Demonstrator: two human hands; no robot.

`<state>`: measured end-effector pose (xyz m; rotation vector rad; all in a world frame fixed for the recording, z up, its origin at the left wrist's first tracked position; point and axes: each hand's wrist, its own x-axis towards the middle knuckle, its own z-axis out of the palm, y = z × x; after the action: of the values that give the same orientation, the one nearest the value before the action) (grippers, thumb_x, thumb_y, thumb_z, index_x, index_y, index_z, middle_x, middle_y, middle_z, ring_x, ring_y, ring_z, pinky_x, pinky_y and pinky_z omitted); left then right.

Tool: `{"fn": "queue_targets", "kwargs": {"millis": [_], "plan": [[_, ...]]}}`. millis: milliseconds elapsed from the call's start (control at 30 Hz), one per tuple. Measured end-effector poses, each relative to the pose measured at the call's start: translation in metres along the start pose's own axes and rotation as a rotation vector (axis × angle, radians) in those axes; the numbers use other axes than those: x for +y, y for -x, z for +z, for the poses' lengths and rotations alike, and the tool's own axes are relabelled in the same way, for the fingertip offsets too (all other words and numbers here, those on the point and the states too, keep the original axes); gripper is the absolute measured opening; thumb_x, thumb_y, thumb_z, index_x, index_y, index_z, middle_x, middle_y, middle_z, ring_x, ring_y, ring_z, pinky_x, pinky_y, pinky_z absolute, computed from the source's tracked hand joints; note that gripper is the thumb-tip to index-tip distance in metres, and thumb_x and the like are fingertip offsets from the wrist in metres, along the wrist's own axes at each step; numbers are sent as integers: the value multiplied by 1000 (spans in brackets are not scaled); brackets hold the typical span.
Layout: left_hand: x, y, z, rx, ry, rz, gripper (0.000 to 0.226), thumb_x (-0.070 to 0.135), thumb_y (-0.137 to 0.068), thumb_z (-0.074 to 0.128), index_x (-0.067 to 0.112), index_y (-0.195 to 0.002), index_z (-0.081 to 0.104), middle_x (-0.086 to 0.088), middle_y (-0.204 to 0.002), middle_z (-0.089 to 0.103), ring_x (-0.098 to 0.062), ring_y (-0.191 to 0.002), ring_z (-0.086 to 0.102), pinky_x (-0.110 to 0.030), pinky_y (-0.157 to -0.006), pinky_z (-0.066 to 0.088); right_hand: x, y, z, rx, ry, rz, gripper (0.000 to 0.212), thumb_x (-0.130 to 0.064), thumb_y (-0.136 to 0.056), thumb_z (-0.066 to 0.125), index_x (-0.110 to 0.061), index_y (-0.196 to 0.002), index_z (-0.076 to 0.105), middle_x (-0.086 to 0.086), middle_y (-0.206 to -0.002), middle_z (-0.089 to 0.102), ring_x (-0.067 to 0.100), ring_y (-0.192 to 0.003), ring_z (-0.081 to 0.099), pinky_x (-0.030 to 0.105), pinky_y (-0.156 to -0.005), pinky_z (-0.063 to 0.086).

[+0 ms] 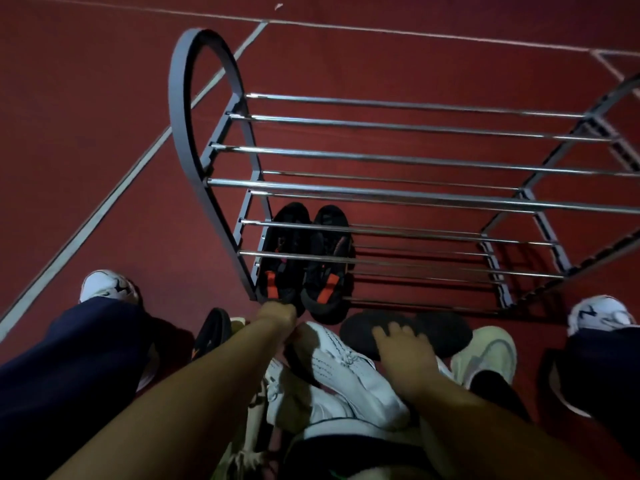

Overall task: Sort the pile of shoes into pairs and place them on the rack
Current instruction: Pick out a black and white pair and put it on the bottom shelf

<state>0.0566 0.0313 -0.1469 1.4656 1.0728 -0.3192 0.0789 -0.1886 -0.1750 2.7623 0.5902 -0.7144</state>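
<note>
Near the frame's bottom centre, the right hand rests spread on a black shoe; the left hand looks curled, its hold unclear; the shoe seems light, soft; best gripped at the heel.

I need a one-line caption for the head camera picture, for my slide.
Black pair sits low on the rack; left hand at its heels, right hand on a dark shoe in the pile.
</note>
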Motion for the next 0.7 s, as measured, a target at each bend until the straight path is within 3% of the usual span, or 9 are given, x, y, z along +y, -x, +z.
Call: {"fn": "queue_targets", "kwargs": {"millis": [67, 133, 233, 333, 400, 467, 533, 600, 700], "plan": [[5, 20, 3, -54, -88, 48, 29, 6, -96, 48, 18, -69, 48, -3, -76, 55, -16, -65, 55, -39, -86, 54, 1, 12, 21, 151, -7, -8, 36, -15, -79, 67, -15, -113, 58, 10, -109, 60, 31, -96, 60, 44, -77, 48], [1, 37, 3, -72, -121, 116, 31, 5, -96, 49, 18, -68, 49, -4, -75, 55, -21, -70, 55, -40, -85, 55, 3, 18, 27, 260, -54, -1, 38, -12, -64, 79, -14, -100, 65, 10, -94, 64, 32, -82, 62, 42, -64, 49], [-23, 55, 3, -57, -156, 134, 27, 3, -96, 51, 9, -70, 52, -11, -76, 55, -30, -84, 63, -41, -77, 55, 3, 10, 27, 244, -99, 33, 50, -12, -90, 51, -19, -138, 42, 9, -128, 51, 32, -114, 50, 44, -88, 41], [-54, 75, 7, -73, -47, 143, 12, 5, -97, 52, 1, -101, 63, -17, -90, 66, -36, -92, 66, -40, -73, 56, -1, 2, 24, 205, -16, 47, 64, -18, -97, 42, -20, -154, 16, 13, -141, 39, 33, -124, 43, 44, -99, 35], [-70, 83, 11, -101, -40, 138, 14, 3, -95, 50, 6, -99, 63, -21, -93, 67, -35, -86, 65, -39, -73, 58, -5, -2, 21, 180, 21, 37, 61, -17, -95, 45, -18, -152, 23, 15, -138, 41, 32, -122, 45, 44, -99, 36], [-76, 91, 12, -120, 7, 128, 14, 1, -96, 49, 5, -98, 61, -18, -79, 64, -32, -80, 62, -30, -62, 52, -4, -4, 13, 234, 77, 23, 50, -14, -93, 47, -14, -142, 40, 13, -132, 46, 32, -119, 46, 43, -97, 38], [-76, 94, 10, -142, 31, 127, 13, 2, -96, 49, 5, -99, 61, -20, -78, 63, -32, -79, 61, -33, -65, 50, 2, -1, -2, 259, 111, -18, 42, -13, -90, 49, -13, -132, 48, 11, -130, 48, 31, -119, 44, 42, -95, 40], [-74, 90, 4, -132, -38, 150, 14, 4, -96, 50, 5, -102, 61, -19, -84, 64, -30, -80, 62, -37, -72, 51, 8, 8, -18, 245, 125, -83, 42, -13, -88, 54, -14, -129, 48, 9, -129, 48, 30, -119, 44, 40, -88, 43], [-58, 89, -5, -106, -139, 193, 22, 4, -96, 49, 2, -116, 58, -12, -83, 60, -27, -71, 58, -35, -66, 48, 11, 31, -57, 242, 120, -167, 41, -11, -87, 56, -13, -127, 44, 7, -129, 48, 29, -118, 42, 40, -80, 46]]}}
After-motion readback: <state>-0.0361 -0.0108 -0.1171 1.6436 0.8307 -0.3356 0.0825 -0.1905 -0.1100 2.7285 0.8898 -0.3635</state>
